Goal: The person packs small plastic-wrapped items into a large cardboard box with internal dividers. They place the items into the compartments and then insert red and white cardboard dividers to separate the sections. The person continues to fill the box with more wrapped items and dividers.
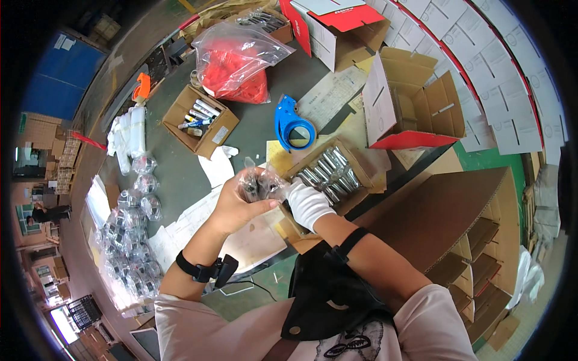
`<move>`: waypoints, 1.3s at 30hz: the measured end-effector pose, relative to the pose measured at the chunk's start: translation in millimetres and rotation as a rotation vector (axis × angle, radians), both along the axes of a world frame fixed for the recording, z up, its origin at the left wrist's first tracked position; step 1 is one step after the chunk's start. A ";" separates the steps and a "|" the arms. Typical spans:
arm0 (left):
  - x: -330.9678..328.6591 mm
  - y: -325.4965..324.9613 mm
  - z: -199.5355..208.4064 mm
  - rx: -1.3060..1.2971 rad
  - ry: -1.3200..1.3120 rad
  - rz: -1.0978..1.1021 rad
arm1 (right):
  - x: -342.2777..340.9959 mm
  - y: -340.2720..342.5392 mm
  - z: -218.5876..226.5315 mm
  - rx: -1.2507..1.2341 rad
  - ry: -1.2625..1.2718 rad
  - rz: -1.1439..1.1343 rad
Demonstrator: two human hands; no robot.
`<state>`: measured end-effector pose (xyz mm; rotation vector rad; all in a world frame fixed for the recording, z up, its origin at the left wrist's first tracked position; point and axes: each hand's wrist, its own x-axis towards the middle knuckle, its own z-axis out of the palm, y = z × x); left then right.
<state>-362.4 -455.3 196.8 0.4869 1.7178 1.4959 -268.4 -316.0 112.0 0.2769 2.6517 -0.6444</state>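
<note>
My bare left hand (236, 203) is closed around a crinkled clear plastic bag (262, 185) with something dark and metallic inside; the plastic hides its exact kind. My right hand (306, 206), in a white glove, has its fingers drawn together at the bag's right end. Just beyond the glove, a small open cardboard box (368, 182) holds several shiny metal tubes (334, 171) in rows. The right hand covers part of this box's near left side.
A blue tape dispenser (294, 126), a box of markers (211, 144) and a bag of red items (232, 75) stand farther back. Many wrapped round parts (129, 240) crowd the left edge. An open carton (415, 114) and a divided carton (463, 234) are at right.
</note>
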 end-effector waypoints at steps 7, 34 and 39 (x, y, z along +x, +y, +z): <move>1.2 25.5 11.3 0.138 -0.212 0.060 | 18.9 20.5 33.8 -0.592 0.285 -0.818; 373.2 504.6 -121.9 -0.544 1.025 -0.905 | 472.1 363.9 -3.4 -0.061 -0.089 -1.441; 393.6 503.7 -83.1 -0.628 0.935 -1.192 | 490.4 360.1 25.1 -0.035 -0.145 -1.324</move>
